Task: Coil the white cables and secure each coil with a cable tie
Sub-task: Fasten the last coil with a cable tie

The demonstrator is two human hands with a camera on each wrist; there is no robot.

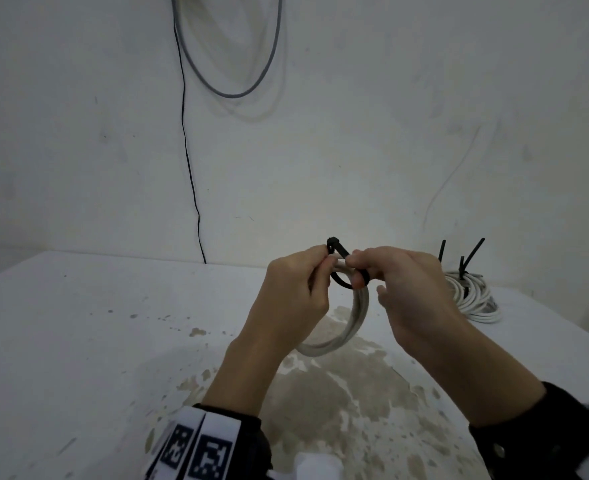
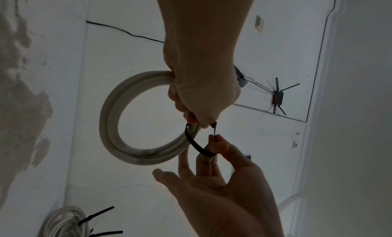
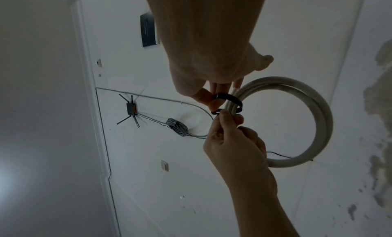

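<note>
Up above the table [image 1: 78,341], clear of its stained white top: a white cable coil [image 1: 348,327] of a few turns, hanging as a ring between both hands. Left hand [image 1: 293,299] gripping the upper part of the coil, fingers [image 2: 191,118] curled round the strands, with the head end of a black cable tie [image 1: 338,252] pinched at the fingertips. Tie looped loosely around the bundled strands, a slack gap between strap and cable, seen plainly from the right wrist [image 3: 231,99]. Right hand [image 1: 414,299] just beside the left, thumb and forefinger pinching the strap of the tie; remaining fingers [image 2: 184,163] held out fairly straight and touching nothing, as seen from the left wrist. Whether the strap tip has entered the head: cannot tell.

Well off to the right on the table, near the wall [image 1: 355,133]: a pile of coiled white cables [image 1: 473,296] already bound, with black tie tails [image 1: 474,249] sticking up. On the wall behind, a thin black wire [image 1: 187,150] running down to the table edge and a grey cable loop [image 1: 230,93] hanging beside it. From the wrist views, a small black router [image 3: 131,109] with four antennas mounted on the wall, a grey bundled cable [image 3: 177,126] next to it, and a pale wall switch [image 3: 165,165].
</note>
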